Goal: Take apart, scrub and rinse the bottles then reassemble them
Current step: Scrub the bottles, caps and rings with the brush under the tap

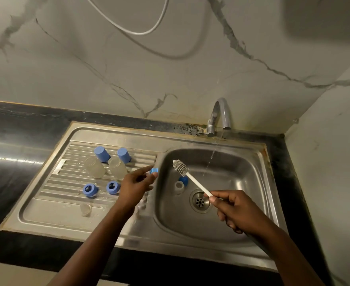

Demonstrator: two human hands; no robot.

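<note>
Domestic kitchen as I see it, stainless-steel sink (242,182) set into a dark stone tabletop (15,124), ribbed drainboard (52,186) to its left, chrome tap (221,112) running a thin stream at the back rim, marble-veined wall panels (128,69) behind, meeting in a corner at right.

The bottles lay in parts. Two blue caps (102,154) (124,154) stood mouth-down at the back of the ribbed drainboard (52,182), with two clear bottle bodies (94,167) (117,167) just in front of them. Nearer lay two blue screw rings (90,190) (112,187) and, nearest, a clear nipple (85,209). A small blue piece (154,170) was pinched in the left hand (136,185). In the basin (236,174) a blue part (183,180) and a clear part (179,186) lay together. The white brush (181,167) was gripped by its handle end in the right hand (232,209).
</note>
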